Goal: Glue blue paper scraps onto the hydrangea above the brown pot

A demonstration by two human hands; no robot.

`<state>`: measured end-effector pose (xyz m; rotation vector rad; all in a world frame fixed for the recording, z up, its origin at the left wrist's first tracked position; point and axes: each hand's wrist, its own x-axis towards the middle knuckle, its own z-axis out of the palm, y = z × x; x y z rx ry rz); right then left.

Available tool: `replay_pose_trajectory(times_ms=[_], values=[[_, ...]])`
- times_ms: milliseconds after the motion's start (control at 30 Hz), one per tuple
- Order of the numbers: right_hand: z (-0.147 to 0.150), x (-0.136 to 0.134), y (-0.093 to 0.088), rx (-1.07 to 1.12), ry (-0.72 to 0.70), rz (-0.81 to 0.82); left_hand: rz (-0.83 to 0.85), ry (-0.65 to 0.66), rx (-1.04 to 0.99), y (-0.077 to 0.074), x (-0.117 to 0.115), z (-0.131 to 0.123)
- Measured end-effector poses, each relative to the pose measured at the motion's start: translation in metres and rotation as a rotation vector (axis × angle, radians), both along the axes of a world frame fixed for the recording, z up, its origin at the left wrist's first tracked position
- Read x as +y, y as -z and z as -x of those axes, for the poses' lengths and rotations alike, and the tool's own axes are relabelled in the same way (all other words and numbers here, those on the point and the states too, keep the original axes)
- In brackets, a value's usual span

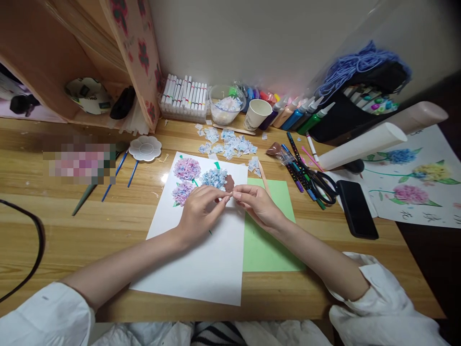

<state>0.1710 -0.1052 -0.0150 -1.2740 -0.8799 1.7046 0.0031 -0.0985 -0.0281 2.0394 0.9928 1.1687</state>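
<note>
My left hand (203, 206) and my right hand (256, 204) meet above a white sheet of paper (201, 259). Fingertips of both hands are pinched together, and whatever is between them is too small to name. Just beyond them on the sheet is a blue flower made of paper bits (213, 179), with a brown patch (229, 183) at its right side. To the left are a pink-purple flower (187, 169) and a second pink-purple flower (182, 193), with small green pieces beside them. Under the right forearm lies a green sheet (270, 245).
Torn pale-blue paper scraps (234, 144) lie behind the sheet. At the back stand markers (185, 96), a plastic tub (226, 108) and a paper cup (258, 114). Scissors (322, 185), pens (298, 166) and a phone (357, 209) lie right; a flower-shaped palette (145, 148) and brushes (115, 175) lie left.
</note>
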Motion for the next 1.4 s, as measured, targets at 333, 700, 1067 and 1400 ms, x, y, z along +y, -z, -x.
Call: replay_pose_trajectory(times_ms=[333,700,1067,1400], values=[[-0.006,-0.002,0.002,0.080,-0.102,-0.112,-0.108,0.039,-0.013,-0.003,-0.003,0.001],[-0.011,-0.001,0.004,-0.026,-0.142,-0.180,-0.117,0.041,-0.012,-0.002,-0.004,0.001],[-0.031,0.010,0.015,-0.956,-0.162,-0.837,-0.165,0.136,0.166,0.010,-0.009,0.002],[-0.040,0.015,0.023,-1.451,-0.545,-1.362,-0.196,0.161,0.194,0.011,-0.009,0.000]])
